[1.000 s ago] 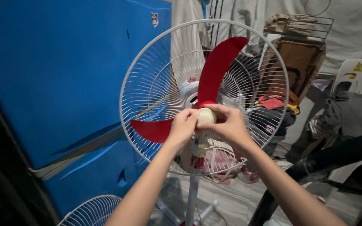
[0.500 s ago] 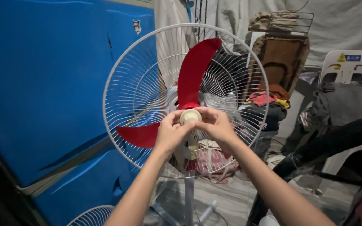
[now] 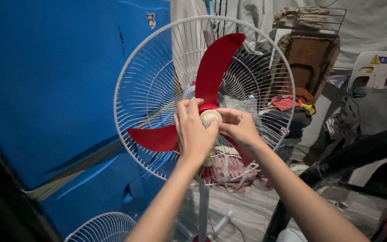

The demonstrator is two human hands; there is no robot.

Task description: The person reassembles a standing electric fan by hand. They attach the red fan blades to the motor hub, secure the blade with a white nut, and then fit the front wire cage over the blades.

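Hands at the hub of the red three-bladed plastic propeller (image 3: pixel 211 71) inside the white wire rear guard (image 3: pixel 148 80): left hand (image 3: pixel 194 130) and right hand (image 3: pixel 238 127) pinching the cream round plastic cap (image 3: pixel 210 117).

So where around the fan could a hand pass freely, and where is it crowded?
Free: the grille face between the two visible red blades, toward the blue panel. Crowded: the cream hub cap, held by left hand and right hand; clutter behind, right.
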